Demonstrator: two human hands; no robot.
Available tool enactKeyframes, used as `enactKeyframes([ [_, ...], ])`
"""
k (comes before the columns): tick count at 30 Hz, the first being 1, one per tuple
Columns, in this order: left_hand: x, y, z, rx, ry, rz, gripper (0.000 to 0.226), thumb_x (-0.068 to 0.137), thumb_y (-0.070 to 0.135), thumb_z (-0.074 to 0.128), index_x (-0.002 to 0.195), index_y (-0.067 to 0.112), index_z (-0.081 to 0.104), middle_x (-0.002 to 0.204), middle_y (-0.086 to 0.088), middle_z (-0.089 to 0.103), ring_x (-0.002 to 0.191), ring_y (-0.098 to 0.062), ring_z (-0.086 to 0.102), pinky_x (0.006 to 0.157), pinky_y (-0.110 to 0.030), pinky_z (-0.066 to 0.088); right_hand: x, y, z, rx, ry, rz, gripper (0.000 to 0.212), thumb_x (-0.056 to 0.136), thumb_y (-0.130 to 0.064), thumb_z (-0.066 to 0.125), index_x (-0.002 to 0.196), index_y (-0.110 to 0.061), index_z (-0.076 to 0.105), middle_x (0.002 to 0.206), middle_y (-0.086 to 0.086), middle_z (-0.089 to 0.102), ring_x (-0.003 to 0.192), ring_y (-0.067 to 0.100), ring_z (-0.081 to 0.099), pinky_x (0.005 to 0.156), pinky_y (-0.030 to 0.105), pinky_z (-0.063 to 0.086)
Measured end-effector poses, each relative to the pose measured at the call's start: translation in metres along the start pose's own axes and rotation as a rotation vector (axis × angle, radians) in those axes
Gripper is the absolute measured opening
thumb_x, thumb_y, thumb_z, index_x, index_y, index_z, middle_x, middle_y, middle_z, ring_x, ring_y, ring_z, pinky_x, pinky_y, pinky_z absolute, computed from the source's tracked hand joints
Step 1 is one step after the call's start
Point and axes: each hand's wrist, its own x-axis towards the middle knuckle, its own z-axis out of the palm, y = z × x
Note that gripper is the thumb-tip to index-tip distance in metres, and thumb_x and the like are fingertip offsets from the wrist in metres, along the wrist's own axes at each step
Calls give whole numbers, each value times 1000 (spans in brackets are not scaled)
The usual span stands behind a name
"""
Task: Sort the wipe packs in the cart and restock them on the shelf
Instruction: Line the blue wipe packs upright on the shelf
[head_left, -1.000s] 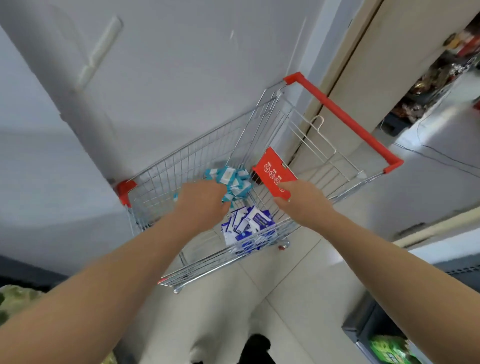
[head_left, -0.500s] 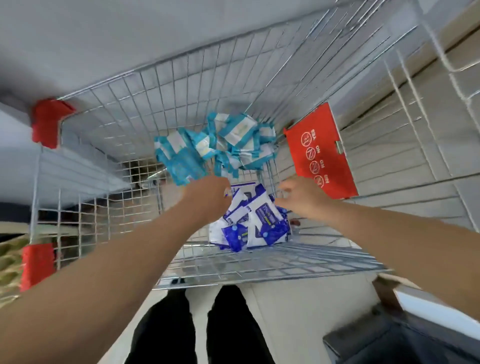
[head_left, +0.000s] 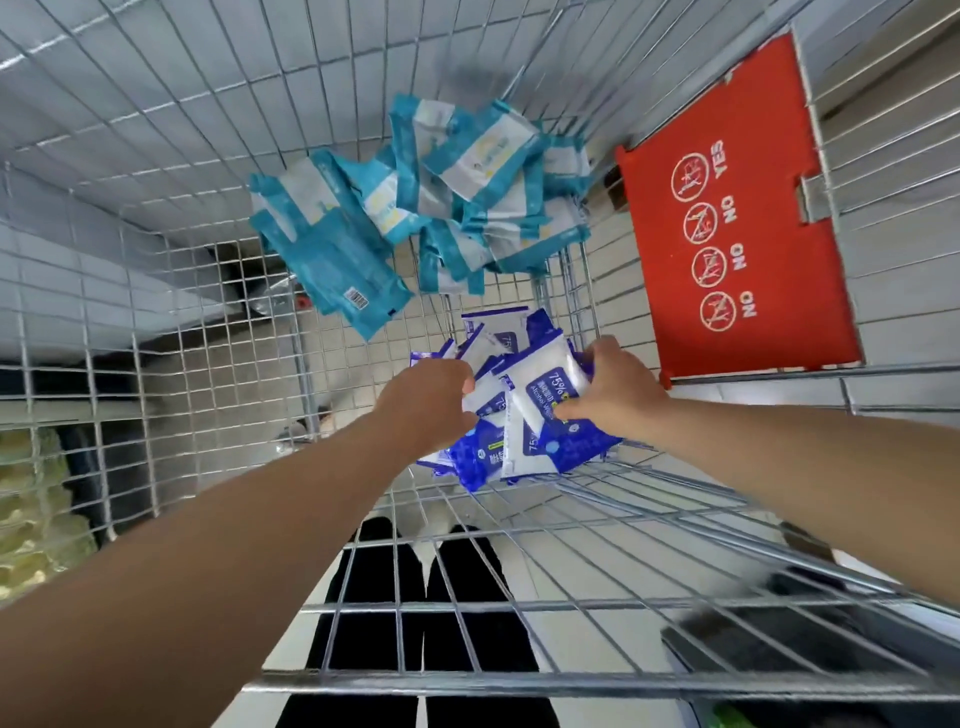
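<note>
Head view: both hands are down inside the wire cart (head_left: 156, 171).
Right hand (head_left: 618, 395): clasps a white-and-blue alcohol wipe pack (head_left: 545, 400).
Left hand (head_left: 426, 405): fingers curled onto the blue packs (head_left: 483, 457), just left of that grip.
Teal packs (head_left: 431, 197): heaped beyond both hands, apart from them.
Red flap (head_left: 727, 208): right of the right hand.

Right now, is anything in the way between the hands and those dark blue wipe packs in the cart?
Nothing visible. The left hand and right hand both grip the dark blue wipe packs inside the cart. The teal packs lie farther off, clear of both hands.
</note>
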Motion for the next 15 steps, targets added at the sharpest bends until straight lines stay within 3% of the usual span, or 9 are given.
enactKeyframes([
  [2,2,1,-1,16,-12,3,34,82,33,70,113,22,60,107,5,62,100,-17,59,90,-37,50,-2,4,-15,-19,11,-44,32,71,-21,80,75,-14,49,69,-4,50,67,19,51,48,27,30],
  [4,3,3,-1,53,-50,9,33,80,37,72,109,25,62,103,8,60,98,-15,58,87,-34,49,-3,9,-27,30,12,-75,32,75,-14,76,60,-12,47,58,0,47,54,17,43,45,27,24],
  [6,2,5,3,114,-78,27,27,81,33,72,105,25,65,105,7,59,99,-16,58,86,-34,49,-3,9,-31,67,-20,-95,16,78,-12,73,73,-4,60,67,8,58,54,16,46,47,27,29],
  [8,2,7,7,131,-68,32,17,84,25,67,102,24,68,107,4,61,100,-18,60,87,-35,51,-5,8,-28,73,-71,-128,14,80,-12,70,90,-4,66,78,8,64,60,16,54,48,24,35],
  [12,3,3,4,104,-60,19,12,88,22,64,98,20,71,105,1,66,99,-20,61,90,-37,50,0,5,-22,-1,-118,-222,13,83,-16,68,88,-6,61,80,1,56,65,14,55,48,21,38],
  [15,5,-5,1,24,-76,29,10,89,20,63,96,18,70,106,0,65,102,-19,58,87,-30,45,7,4,-17,-62,-111,-345,20,81,-15,68,93,-1,61,106,6,56,93,23,56,76,32,45],
])
